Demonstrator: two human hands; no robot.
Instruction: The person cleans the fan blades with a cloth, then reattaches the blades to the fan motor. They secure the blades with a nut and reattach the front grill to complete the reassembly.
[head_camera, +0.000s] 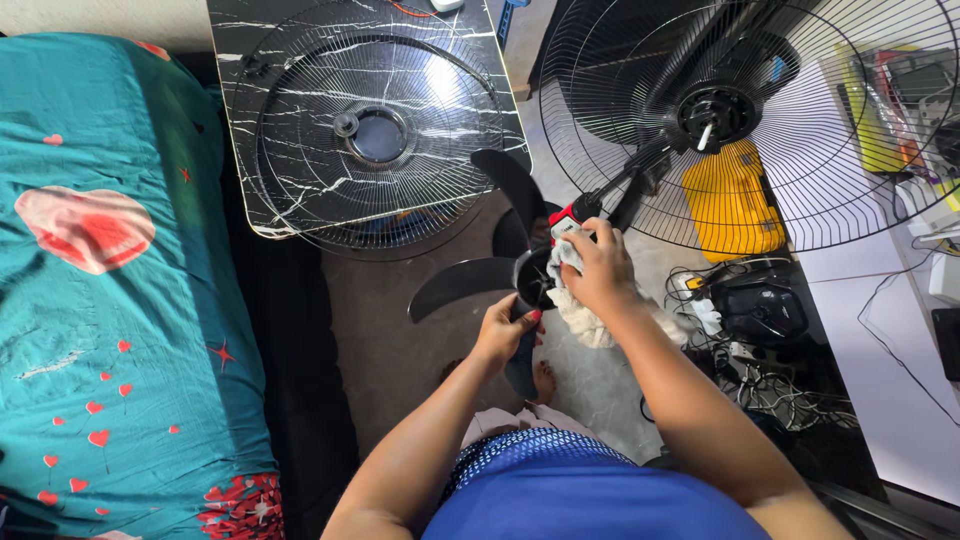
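Hands clench: left hand (505, 335) grips glossy black fan blade (500, 265), right hand (597, 268) presses crumpled white cloth (590, 322).

Bright daylight from above my view; glare on the marble tabletop (300, 200), sharp focus throughout, wide-angle bending at the edges.

I saw bare floor (400, 330) open left of my hands. The fan guard (760, 120) crowded the right, tangled cables (760, 380) lay beneath it, and the marble-topped table (240, 120) blocked ahead.
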